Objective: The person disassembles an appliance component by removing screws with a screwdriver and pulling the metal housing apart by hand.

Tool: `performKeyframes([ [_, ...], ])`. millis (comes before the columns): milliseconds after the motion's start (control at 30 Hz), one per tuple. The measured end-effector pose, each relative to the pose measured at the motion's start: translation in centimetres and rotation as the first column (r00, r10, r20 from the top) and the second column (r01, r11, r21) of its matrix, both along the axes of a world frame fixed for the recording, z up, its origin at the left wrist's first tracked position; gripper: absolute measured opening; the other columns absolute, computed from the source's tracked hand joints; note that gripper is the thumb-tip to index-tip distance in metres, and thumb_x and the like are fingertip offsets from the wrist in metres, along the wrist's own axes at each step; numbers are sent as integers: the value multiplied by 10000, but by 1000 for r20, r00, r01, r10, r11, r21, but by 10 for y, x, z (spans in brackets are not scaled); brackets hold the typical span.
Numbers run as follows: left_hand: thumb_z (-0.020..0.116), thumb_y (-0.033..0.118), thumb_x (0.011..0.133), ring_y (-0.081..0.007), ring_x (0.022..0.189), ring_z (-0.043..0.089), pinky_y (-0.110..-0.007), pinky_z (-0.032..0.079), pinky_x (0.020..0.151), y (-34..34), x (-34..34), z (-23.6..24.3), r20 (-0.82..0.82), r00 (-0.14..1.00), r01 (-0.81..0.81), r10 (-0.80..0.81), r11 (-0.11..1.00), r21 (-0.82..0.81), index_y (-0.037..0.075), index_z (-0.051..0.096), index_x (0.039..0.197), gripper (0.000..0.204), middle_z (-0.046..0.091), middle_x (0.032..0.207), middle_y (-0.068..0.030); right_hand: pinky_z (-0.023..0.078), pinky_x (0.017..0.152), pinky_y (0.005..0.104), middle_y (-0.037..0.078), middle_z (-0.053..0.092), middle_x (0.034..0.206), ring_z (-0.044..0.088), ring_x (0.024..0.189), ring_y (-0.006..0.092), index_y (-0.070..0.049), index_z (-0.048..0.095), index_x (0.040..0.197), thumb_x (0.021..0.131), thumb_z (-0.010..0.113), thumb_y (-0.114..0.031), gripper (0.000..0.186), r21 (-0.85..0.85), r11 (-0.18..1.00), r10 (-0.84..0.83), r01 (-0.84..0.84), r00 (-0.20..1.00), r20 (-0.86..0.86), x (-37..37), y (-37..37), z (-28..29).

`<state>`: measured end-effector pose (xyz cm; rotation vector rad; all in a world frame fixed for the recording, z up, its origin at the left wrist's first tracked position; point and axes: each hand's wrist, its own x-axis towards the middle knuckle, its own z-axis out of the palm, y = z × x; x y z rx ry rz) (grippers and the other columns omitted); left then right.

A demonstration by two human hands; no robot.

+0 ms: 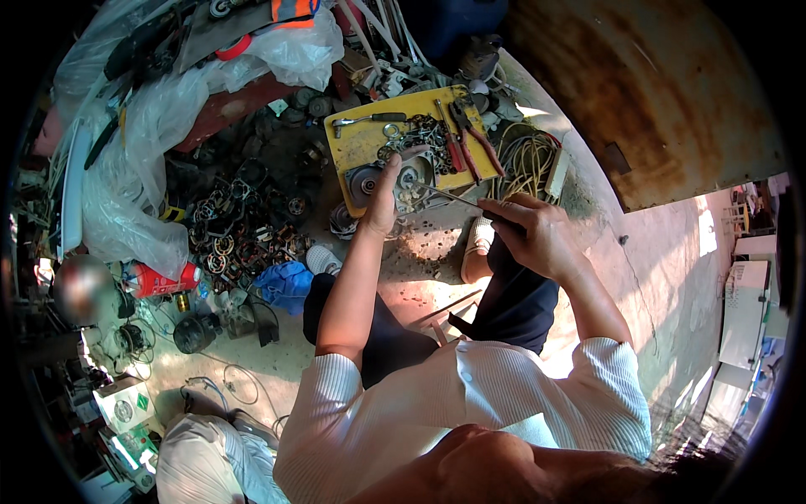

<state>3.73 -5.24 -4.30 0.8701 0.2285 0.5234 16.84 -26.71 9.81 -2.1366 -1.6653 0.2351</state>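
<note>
My right hand (527, 231) is closed around a screwdriver (449, 195), its thin shaft slanting to the left. The tip meets a round pale metal housing (411, 189) at the near edge of a yellow tray (342, 149). Against the left side of that housing is my left hand (384, 202), its fingers curving over the far side; the grip is partly hidden. Left of it lies a grey round part (363, 183). On the tray are a ratchet wrench (369, 120), small metal rings (391, 131), a red-handled screwdriver (450, 139) and red-handled pliers (475, 139).
Coiled cable (527, 164) lies right of the tray, near a rusty sheet (646, 92). Left are piled metal parts (231, 223), plastic sheeting (138, 185), a blue bag (285, 287) and a red container (164, 278). Another person's pale clothing (206, 462) shows at lower left.
</note>
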Motion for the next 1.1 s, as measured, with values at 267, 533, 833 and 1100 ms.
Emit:
performKeyframes([
  [267,452,504,1001,-155,1067,628,-299,495,940,1,-4,7,35,999,22,-20,999,-39,42,544,1338,579,642,1187,-72,530,685,408,118,659,902,663,785,335,-123,695,1178,860,660,-109,321,-10,999,-45,44,999,-14,-3,2,1],
  [533,450,511,999,-152,1043,607,-304,436,973,-5,0,4,-15,990,-132,139,967,218,52,519,1362,590,616,1180,-67,539,704,435,127,673,932,667,791,358,-143,674,1210,866,643,-149,345,-26,1000,-5,2,995,-96,-5,1,-9],
  [833,439,500,1005,-155,1044,603,-304,435,973,-5,1,2,28,994,-107,103,980,169,53,514,1364,579,620,1166,-67,538,728,434,154,677,932,667,824,369,-108,664,1218,865,643,-133,354,-47,997,-72,67,991,-116,-10,1,-2],
  [1100,432,502,1004,-232,1082,634,-362,515,931,-5,2,5,65,952,-281,300,936,-210,4,524,1310,592,641,1209,-120,516,754,389,177,660,933,657,828,362,-53,608,1210,886,645,-143,338,55,996,-41,64,934,-355,5,-3,-7],
])
